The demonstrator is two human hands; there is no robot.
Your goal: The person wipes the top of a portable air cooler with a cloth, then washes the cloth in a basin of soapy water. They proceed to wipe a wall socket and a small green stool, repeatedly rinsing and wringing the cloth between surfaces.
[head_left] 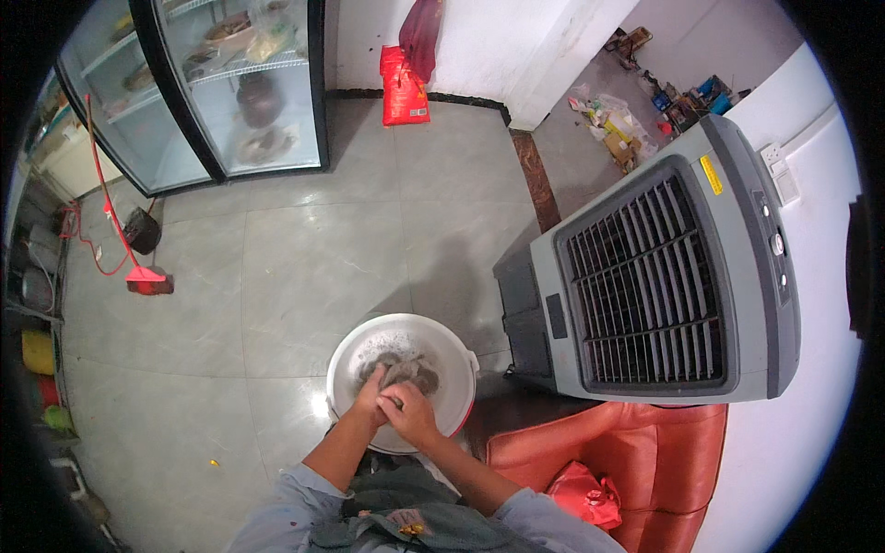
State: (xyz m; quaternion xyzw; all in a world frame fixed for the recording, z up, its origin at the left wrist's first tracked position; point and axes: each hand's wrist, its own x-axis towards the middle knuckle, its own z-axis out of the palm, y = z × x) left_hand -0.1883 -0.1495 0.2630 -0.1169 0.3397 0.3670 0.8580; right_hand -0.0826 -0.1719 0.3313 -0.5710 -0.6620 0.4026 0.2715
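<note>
A white plastic bucket (pixel 456 345) stands directly in front of me, with dark specks on its inner wall. Inside it lies a soft grey-brown mass (pixel 408 371); whether it is cloth or plumage I cannot tell. My left hand (pixel 372 399) reaches into the bucket and grips the left side of this mass, thumb uppermost. Close beside it, my right hand (pixel 413 413) is curled, with thumb and forefinger near the left palm. Its other fingers are partly hidden, so what they hold does not show.
A grey air cooler (pixel 643 276) stands at right, behind a red-brown leather seat (pixel 608 449) bearing a red plastic bag (pixel 584 494). A glass-door fridge (pixel 269 104), a red broom (pixel 146 274), a black bin (pixel 142 230) and a red sack (pixel 404 90) stand farther off.
</note>
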